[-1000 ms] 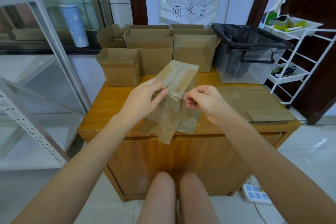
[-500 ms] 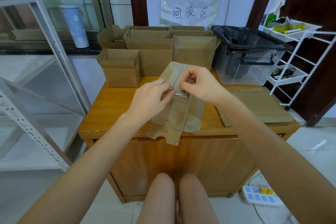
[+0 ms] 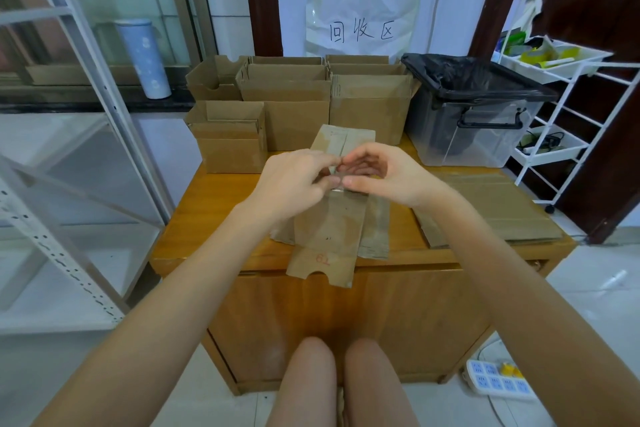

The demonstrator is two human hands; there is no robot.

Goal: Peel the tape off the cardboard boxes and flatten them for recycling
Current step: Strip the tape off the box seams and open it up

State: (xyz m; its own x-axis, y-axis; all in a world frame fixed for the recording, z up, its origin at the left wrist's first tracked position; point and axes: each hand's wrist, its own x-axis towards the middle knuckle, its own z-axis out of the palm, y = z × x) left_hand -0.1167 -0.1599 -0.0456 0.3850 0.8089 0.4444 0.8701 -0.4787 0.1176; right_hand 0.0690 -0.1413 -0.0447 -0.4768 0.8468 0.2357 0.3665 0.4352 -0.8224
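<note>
Tape-peel step in hand, on the flattened box (image 3: 334,218) lying on the table (image 3: 214,204) at its near edge, one notched flap hanging over that edge toward the knees. Landmark for everything below: this flattened box.

Left hand (image 3: 294,180) and right hand (image 3: 384,173) both above its middle, fingertips meeting over the centre seam. Left thumb and forefinger pinching at what looks like a small clear bit of tape (image 3: 337,188) at the seam; too small to be sure of how much is lifted. Right fingers curled, thumb tip pressed beside the same spot, apparently pinching the same strip or working its end loose; cannot tell which.

Behind it, toward the wall: standing boxes (image 3: 287,104) in a cluster, open-topped, not yet flattened. Behind and right: clear bin (image 3: 478,121) lined with a black bag, probable drop for the tape. Right, just beside: stack of flat cardboard (image 3: 491,208), likely the done pile.

Judgement: early-to-mid task, one box under work, several left.

Next move calls for: firm pinch on the freed end, other hand pinning the cardboard flat, steady pull along the seam at a low angle. Risk: tape snapping short or tearing off the paper face.
</note>
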